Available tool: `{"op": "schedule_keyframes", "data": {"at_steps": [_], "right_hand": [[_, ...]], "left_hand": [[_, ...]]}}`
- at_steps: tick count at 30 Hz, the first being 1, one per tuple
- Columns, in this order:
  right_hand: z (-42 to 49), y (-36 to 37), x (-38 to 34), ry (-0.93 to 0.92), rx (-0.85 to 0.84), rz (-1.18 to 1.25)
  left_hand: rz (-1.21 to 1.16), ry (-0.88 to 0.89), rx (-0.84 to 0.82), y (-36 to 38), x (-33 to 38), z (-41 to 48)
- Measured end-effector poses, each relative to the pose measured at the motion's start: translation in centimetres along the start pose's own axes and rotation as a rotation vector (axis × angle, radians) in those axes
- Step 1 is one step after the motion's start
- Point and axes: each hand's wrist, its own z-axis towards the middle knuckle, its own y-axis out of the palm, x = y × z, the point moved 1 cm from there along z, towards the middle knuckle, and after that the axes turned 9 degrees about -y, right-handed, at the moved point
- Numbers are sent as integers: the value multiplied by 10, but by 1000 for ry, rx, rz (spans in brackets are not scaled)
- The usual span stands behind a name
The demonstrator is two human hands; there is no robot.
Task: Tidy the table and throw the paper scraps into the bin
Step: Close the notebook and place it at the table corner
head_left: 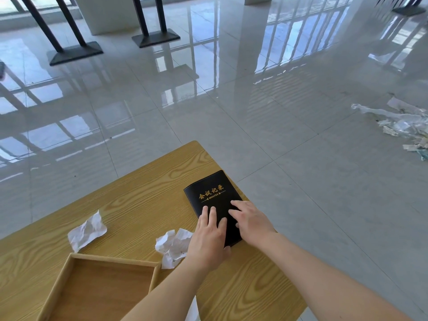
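Observation:
A black notebook point(209, 189) with gold lettering lies near the right edge of the wooden table point(143, 188). My left hand point(209, 237) rests flat on its near left part, fingers spread. Beside it, my right hand point(250, 220) lies flat on the near right part, fingers stretched forward. One crumpled white paper scrap point(86, 230) sits on the table's left side. A second crumpled scrap point(172, 245) lies just left of my left hand. A sliver of white paper point(193, 309) shows under my left forearm.
A shallow open wooden tray point(69, 274) stands at the near left of the table. Torn paper and plastic litter point(403, 123) lies on the glossy tiled floor at the far right. Black stand bases point(75, 53) are at the back left. No bin is in view.

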Motion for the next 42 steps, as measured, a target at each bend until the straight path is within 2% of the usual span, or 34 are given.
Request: {"op": "schedule_keyframes", "data": {"at_steps": [17,37,42], "right_hand": [[62,-5,12,-30,-14,23],[61,-10,3,-8,12,26],[54,-18,-6,-15,64,39]], "left_hand": [[-8,-82,18,-12,-17,48],[26,-64,22,-22,-27,44],[14,-143,41,-29,-37,30]]}}
